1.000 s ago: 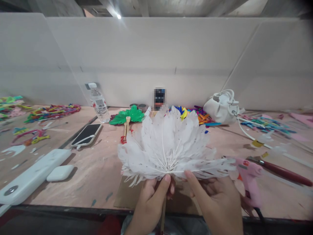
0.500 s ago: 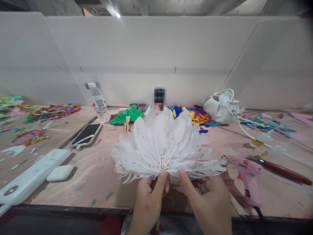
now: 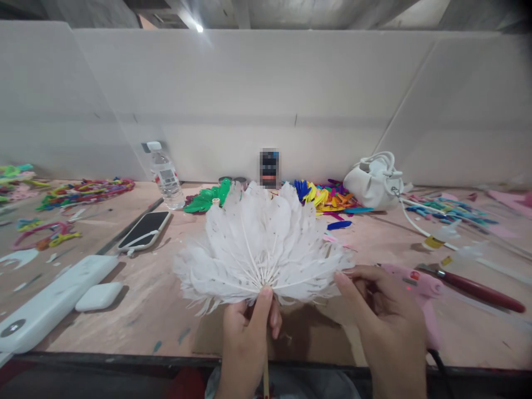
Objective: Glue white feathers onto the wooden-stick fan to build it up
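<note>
A fan of white feathers (image 3: pixel 266 238) with fine dark specks spreads out in the middle of the head view, its quills meeting at the base. My left hand (image 3: pixel 249 338) grips that base, thumb on top, and a thin wooden stick (image 3: pixel 266 377) runs down below it. At the fan's right edge, my right hand (image 3: pixel 382 316) has its thumb and curled fingers closed on the outer feather tips. Behind my right hand lies a pink glue gun (image 3: pixel 430 310), partly covered. Brown cardboard (image 3: pixel 324 332) lies under the fan.
Left are a white power bank (image 3: pixel 58 302), an earphone case (image 3: pixel 98 297), a phone (image 3: pixel 145 230) and a water bottle (image 3: pixel 165 177). A green leaf-shaped piece (image 3: pixel 203 197), coloured feathers (image 3: pixel 320 194) and a white bag (image 3: pixel 374 180) stand behind. A red-handled tool (image 3: pixel 482 291) lies right.
My right hand has moved right and up, from near the fan's base to its outer edge. The fan has shifted slightly left, and my left hand keeps its grip.
</note>
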Available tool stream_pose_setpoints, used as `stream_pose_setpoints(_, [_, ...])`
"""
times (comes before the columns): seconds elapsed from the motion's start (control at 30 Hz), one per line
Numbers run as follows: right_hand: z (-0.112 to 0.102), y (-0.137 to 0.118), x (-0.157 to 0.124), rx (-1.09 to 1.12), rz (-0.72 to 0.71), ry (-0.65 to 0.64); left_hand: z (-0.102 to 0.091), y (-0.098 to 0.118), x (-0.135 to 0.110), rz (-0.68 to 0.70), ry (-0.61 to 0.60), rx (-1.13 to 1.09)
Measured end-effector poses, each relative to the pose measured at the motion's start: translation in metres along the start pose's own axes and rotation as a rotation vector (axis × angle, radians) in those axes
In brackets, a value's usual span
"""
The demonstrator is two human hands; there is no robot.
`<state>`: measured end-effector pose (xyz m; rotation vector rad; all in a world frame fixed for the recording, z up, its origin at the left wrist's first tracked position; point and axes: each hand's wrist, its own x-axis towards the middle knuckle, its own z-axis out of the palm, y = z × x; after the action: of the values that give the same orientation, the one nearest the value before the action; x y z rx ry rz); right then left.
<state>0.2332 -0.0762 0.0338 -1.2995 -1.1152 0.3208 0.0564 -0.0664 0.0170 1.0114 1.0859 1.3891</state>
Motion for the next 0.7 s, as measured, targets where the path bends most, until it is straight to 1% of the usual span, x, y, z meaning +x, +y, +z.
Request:
stream_pose_setpoints(0.1, [0.003, 0.000, -0.001, 0.090, 0.027, -0.026, -0.002, -0.006, 0.001, -0.001, 0.012, -0.038])
stream_pose_setpoints(0.17, [0.009, 0.001, -0.002, 0.218, 0.033, -0.029, -0.003, -0.008, 0.001, -0.006, 0.017, -0.055])
stream_pose_setpoints(0.23, [0.017, 0.004, -0.002, 0.345, 0.065, -0.043, -0.002, -0.007, 0.002, -0.014, 0.014, -0.056])
stream_pose_setpoints(0.3, [0.024, 0.008, -0.003, 0.409, 0.113, -0.082, -0.001, -0.004, 0.002, -0.026, -0.001, -0.059])
stream_pose_setpoints(0.43, [0.029, 0.016, -0.003, 0.378, 0.181, -0.157, 0.002, 0.003, 0.002, -0.050, -0.003, -0.093])
stream_pose_setpoints(0.57, [0.027, 0.011, 0.000, 0.376, 0.211, -0.173, 0.004, 0.004, 0.003, -0.039, 0.023, -0.098])
stream_pose_setpoints(0.7, [0.025, 0.010, 0.004, 0.396, 0.251, -0.171, 0.005, 0.004, 0.005, -0.066, 0.038, -0.127])
